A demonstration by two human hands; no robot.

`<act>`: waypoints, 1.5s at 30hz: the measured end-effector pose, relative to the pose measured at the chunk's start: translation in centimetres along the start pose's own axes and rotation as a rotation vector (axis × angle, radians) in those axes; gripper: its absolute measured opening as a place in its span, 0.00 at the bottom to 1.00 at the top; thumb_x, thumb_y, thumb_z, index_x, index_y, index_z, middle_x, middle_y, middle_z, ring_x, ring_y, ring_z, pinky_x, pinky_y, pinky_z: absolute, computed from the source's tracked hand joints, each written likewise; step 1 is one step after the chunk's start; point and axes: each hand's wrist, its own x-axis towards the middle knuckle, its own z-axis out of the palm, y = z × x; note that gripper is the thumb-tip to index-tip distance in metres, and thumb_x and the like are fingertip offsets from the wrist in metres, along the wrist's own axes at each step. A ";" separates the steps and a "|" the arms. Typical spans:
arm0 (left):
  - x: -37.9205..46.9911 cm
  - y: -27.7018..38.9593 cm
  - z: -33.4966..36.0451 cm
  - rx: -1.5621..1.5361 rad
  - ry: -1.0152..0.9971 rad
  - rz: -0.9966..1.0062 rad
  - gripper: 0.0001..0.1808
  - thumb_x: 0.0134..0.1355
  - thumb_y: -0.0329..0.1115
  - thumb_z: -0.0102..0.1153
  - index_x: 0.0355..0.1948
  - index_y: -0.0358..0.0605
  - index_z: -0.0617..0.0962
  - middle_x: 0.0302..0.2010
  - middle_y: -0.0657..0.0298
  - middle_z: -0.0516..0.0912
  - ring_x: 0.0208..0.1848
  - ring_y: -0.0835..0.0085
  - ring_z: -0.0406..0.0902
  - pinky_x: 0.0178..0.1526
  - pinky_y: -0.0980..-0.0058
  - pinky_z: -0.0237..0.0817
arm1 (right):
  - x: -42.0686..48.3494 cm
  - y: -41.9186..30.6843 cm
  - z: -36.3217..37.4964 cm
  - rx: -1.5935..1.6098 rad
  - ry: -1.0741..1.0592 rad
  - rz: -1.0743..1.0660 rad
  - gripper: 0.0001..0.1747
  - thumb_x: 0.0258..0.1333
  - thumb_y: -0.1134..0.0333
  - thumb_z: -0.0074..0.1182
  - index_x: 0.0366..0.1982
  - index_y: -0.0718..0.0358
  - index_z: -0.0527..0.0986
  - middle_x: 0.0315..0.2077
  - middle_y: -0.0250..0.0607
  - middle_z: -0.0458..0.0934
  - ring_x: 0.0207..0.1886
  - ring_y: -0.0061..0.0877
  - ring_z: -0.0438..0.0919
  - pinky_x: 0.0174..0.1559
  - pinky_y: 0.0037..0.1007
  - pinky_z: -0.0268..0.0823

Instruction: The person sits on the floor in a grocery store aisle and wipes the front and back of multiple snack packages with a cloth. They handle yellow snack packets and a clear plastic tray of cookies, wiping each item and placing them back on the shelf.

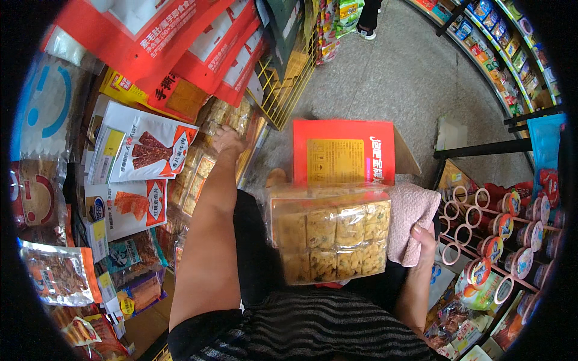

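Note:
My left hand reaches to the lower shelf at the left and touches a clear pack of square pastries. Its fingertips are partly lost against the wrapping, so its grip is unclear. My right hand holds a folded pink cloth, thumb on top. Against the cloth's left side is a large clear plastic pack of puffed square pastries, above my lap. Whether the right fingers also support this pack is hidden. Just beyond it stands a red cardboard box with a yellow printed panel.
Red snack pouches hang at upper left, above white snack bags with price tags. A yellow wire rack borders the grey floor. At right, a pink ring rack holds small cups. Another person's shoe shows at the top.

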 end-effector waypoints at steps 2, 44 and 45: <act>0.2 -0.2 -0.4 -0.069 -0.027 -0.034 0.51 0.40 0.49 0.70 0.58 0.36 0.57 0.60 0.48 0.62 0.61 0.53 0.62 0.59 0.62 0.58 | -0.1 0.0 0.1 0.000 0.022 0.005 0.37 0.37 0.65 0.60 0.51 0.75 0.64 0.43 0.50 0.76 0.44 0.36 0.77 0.49 0.34 0.68; -40.4 -17.6 -20.1 -1.449 0.701 0.954 0.31 0.46 0.33 0.57 0.52 0.27 0.69 0.44 0.49 0.77 0.45 0.61 0.77 0.49 0.66 0.70 | -0.4 1.1 -2.9 0.067 -0.366 -0.085 0.27 0.47 0.70 0.55 0.50 0.75 0.67 0.42 0.47 0.77 0.43 0.31 0.78 0.49 0.32 0.69; -40.8 -17.2 -20.2 -1.586 0.584 0.978 0.31 0.47 0.35 0.55 0.52 0.26 0.69 0.43 0.48 0.77 0.45 0.60 0.77 0.50 0.66 0.69 | -0.3 1.3 -3.0 0.070 -0.368 -0.091 0.27 0.47 0.70 0.56 0.50 0.74 0.68 0.42 0.47 0.77 0.44 0.31 0.78 0.49 0.32 0.69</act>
